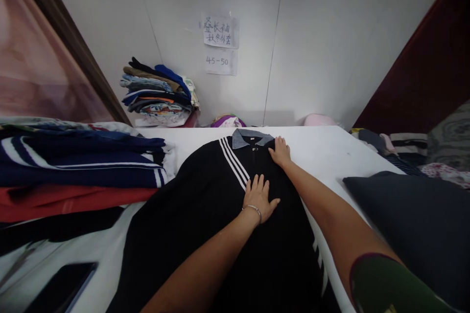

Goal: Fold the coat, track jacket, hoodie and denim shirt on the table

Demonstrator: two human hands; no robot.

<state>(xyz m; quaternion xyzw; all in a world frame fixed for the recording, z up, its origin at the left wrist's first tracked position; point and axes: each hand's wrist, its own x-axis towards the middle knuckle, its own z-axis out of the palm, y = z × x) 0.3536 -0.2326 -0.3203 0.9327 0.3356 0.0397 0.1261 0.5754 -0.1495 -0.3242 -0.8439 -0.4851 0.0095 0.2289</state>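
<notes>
A black zip-neck jacket (205,200) lies spread on the white table, its grey denim-like collar (240,139) toward the wall. Three white stripes (235,164) slant across its chest, and a small zip pull shows below the collar. My left hand (260,196), with a bracelet at the wrist, rests flat on the chest, fingers spread. At the shoulder beside the collar, my right hand (281,151) presses on the cloth with its fingers stretched out. The jacket's lower part runs out of view under my arms.
Folded clothes (157,93) are piled against the wall at the back left. Navy and red garments (84,166) lie stacked at left, with a phone (60,286) nearer me. Dark grey fabric (407,220) lies at right. Handwritten paper signs (220,44) hang on the wall.
</notes>
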